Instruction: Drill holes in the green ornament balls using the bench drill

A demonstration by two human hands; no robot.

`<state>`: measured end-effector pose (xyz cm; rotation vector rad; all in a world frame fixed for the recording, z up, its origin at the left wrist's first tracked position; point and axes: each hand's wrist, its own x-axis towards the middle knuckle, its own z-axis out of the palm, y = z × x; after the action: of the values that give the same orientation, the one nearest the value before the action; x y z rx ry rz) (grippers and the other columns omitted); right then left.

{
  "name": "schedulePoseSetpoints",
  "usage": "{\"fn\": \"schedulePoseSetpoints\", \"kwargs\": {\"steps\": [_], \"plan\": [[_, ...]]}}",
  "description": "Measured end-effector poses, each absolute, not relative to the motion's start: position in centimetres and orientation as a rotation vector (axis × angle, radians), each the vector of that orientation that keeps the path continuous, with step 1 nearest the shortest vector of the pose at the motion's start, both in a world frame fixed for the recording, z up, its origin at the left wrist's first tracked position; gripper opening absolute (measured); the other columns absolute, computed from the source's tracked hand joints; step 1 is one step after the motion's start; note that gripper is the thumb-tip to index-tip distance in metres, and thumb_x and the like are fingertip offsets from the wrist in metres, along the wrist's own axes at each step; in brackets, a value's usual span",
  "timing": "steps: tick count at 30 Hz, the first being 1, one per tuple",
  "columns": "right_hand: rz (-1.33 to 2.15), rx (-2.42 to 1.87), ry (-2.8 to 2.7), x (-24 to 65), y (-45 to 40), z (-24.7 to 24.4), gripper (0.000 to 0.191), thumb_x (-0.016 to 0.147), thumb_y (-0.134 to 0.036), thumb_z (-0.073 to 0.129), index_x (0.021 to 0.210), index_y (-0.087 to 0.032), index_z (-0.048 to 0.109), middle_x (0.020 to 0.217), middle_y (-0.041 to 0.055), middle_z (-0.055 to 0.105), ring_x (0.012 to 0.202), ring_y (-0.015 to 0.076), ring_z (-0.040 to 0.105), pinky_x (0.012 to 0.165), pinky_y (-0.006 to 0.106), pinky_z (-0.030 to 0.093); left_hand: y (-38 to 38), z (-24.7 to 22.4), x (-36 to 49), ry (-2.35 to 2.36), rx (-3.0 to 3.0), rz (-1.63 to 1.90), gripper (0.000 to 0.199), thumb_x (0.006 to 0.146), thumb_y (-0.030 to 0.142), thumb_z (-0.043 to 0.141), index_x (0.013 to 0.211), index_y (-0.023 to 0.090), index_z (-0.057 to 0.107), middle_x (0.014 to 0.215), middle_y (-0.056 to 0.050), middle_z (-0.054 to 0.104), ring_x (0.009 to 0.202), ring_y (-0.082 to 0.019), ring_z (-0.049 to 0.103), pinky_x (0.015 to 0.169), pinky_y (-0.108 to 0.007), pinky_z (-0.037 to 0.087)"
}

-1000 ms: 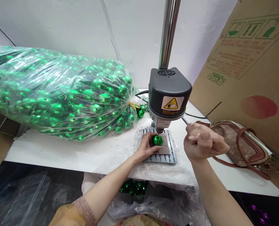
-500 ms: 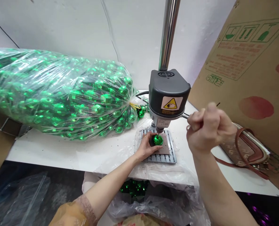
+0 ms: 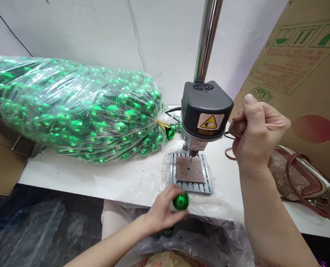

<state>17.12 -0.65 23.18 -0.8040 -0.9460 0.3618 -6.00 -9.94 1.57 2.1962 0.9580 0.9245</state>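
Just in front of the bench drill (image 3: 206, 111), the left hand (image 3: 165, 211) is grasping a green bauble (image 3: 180, 201). Beside the drill's head, the right hand (image 3: 258, 135) is clenching into a raised fist.

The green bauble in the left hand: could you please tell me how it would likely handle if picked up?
The green bauble looks like a thin mirrored shell, so probably light and fragile. Its glossy surface may be slippery, and being round, it would likely roll.
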Motion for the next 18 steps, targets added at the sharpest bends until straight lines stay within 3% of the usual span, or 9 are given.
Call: {"fn": "schedulePoseSetpoints", "kwargs": {"steps": [4, 6, 10, 13, 18], "plan": [[0.336, -0.779, -0.951, 17.1, -0.6, 23.1, 0.04, 0.087, -0.037, 0.07, 0.053, -0.02, 0.057, 0.04, -0.0084, 0.039, 0.035, 0.0029, 0.032, 0.037, 0.026, 0.022, -15.0, -0.8, -10.1, 0.813, 2.679, 0.416, 0.058, 0.087, 0.019, 0.071, 0.14, 0.041, 0.061, 0.137, -0.01, 0.073, 0.118, -0.031, 0.073, 0.104, -0.046, 0.059], [0.33, -0.77, -0.946, 17.0, -0.5, 23.1, 0.04, 0.087, -0.035, 0.07, 0.053, -0.02, 0.057, 0.04, -0.0083, 0.039, 0.034, 0.003, 0.032, 0.037, 0.026, 0.021, -15.6, -1.6, -11.2, 0.76, 2.763, 0.366, 0.063, 0.086, 0.023, 0.075, 0.143, 0.045, 0.058, 0.143, -0.008, 0.071, 0.127, -0.033, 0.071, 0.108, -0.049, 0.058], [0.332, -0.77, -0.94, 17.0, -0.6, 23.0, 0.039, 0.087, -0.033, 0.07, 0.053, -0.02, 0.057, 0.04, -0.0083, 0.039, 0.035, 0.0025, 0.032, 0.037, 0.025, 0.02, -10.9, -0.5, -10.5, 0.768, 2.658, 0.728, 0.043, 0.092, 0.04, 0.073, 0.134, 0.034, 0.065, 0.14, -0.013, 0.071, 0.13, -0.035, 0.068, 0.109, -0.054, 0.057], [0.321, -0.752, -0.93, 16.9, -0.7, 22.9, 0.038, 0.086, -0.033, 0.071, 0.053, -0.02, 0.057, 0.04, -0.008, 0.039, 0.035, 0.0034, 0.031, 0.036, 0.027, 0.018, -2.6, 2.5, -7.5, 1.054, 2.432, 0.956, 0.023, 0.099, 0.024, 0.055, 0.116, 0.024, 0.071, 0.132, -0.016, 0.07, 0.133, -0.033, 0.062, 0.117, -0.056, 0.049], [0.309, -0.754, -0.919, 16.8, -0.6, 23.0, 0.037, 0.086, -0.033, 0.069, 0.053, -0.02, 0.057, 0.04, -0.0084, 0.039, 0.035, 0.0033, 0.031, 0.036, 0.026, 0.018, 11.6, 6.0, -1.6, 1.248, 1.97, 1.232, 0.007, 0.085, 0.014, 0.065, 0.089, 0.019, 0.066, 0.109, -0.018, 0.066, 0.133, -0.04, 0.054, 0.12, -0.059, 0.039]]}}
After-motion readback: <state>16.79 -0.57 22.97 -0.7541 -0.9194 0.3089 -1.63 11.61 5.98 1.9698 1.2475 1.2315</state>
